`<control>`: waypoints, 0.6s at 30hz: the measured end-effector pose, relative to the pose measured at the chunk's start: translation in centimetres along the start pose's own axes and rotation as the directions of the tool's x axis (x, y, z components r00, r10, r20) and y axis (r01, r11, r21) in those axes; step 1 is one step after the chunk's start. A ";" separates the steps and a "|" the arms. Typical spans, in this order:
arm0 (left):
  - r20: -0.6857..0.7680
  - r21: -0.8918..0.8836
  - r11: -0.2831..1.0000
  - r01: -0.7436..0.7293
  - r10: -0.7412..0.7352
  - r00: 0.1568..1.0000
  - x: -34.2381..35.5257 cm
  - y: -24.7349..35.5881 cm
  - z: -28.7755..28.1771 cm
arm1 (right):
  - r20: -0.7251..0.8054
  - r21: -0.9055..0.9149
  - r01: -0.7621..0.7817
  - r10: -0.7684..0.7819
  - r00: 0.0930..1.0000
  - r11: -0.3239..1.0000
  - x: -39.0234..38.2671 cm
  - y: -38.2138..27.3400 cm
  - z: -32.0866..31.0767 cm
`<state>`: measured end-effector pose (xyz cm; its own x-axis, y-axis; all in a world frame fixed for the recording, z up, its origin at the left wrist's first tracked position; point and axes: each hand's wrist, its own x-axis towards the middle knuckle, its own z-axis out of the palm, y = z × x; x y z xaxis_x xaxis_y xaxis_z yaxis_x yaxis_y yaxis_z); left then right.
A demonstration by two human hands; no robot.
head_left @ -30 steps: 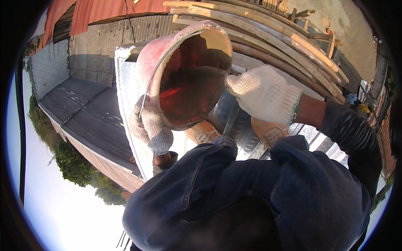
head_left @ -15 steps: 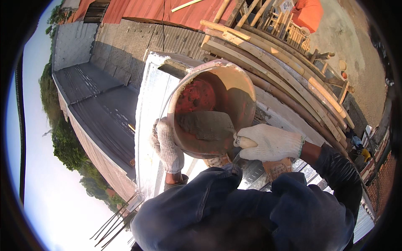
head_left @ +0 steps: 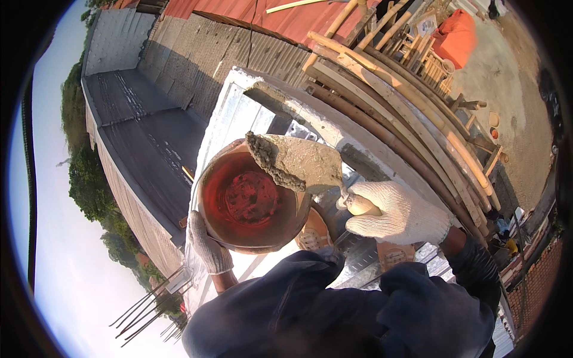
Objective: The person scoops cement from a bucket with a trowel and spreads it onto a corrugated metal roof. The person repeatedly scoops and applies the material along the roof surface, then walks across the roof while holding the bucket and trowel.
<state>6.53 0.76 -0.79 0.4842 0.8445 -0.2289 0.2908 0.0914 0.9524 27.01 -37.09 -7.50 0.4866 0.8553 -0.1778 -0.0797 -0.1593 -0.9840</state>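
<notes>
My gloved right hand [head_left: 397, 212] is closed round the pale handle of a trowel [head_left: 319, 164]. The broad blade carries wet grey mortar [head_left: 274, 167] along its left edge and is raised over the upper right rim of a bucket. My gloved left hand [head_left: 208, 244] grips the lower left side of this bucket [head_left: 206, 227], whose red-stained inside shows a little dark residue at the bottom. Under and beside the bucket are shiny metal sheeting [head_left: 233, 122] and my tan shoes [head_left: 313, 232]. Beyond the trowel runs a white concrete ledge [head_left: 370, 161] with rough mortar along it.
Bamboo poles and planks [head_left: 436, 119] curve along the right. A grey sloped roof [head_left: 143, 137] drops away on the left, with red corrugated sheets [head_left: 274, 18] above. Bare rebar rods [head_left: 143, 310] stick out at lower left. An orange bundle [head_left: 453, 39] lies at upper right.
The bucket has moved down and left, turning to show its red bottom. The trowel, inside the bucket half a second ago, is now lifted to the rim with mortar on it.
</notes>
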 end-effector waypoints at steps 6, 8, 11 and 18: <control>-0.153 0.027 0.999 -0.022 0.026 0.988 -2.4 -0.3 -2.4 | -0.301 -0.016 -0.128 0.117 0.946 0.992 5.1 -2.0 -1.1; -0.165 0.072 0.997 0.009 0.003 0.986 -3.2 -0.8 -4.9 | -0.410 0.057 -0.113 0.127 0.903 0.992 6.8 -1.1 -0.5; -0.270 0.117 0.992 0.049 -0.016 0.963 -5.2 -1.0 -6.2 | -0.556 -0.183 -0.065 -0.049 0.830 0.981 9.5 0.3 1.1; -0.432 0.073 0.995 0.066 -0.028 0.901 -8.0 -1.6 -6.1 | -0.339 -0.598 -0.274 0.072 0.938 0.753 17.6 3.8 7.2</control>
<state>-2.82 -2.92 0.74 0.0716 0.9867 -0.1461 0.3815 0.1082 0.9180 29.02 -19.11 -14.43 0.7455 0.6238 -0.2347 0.3268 -0.6491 -0.6869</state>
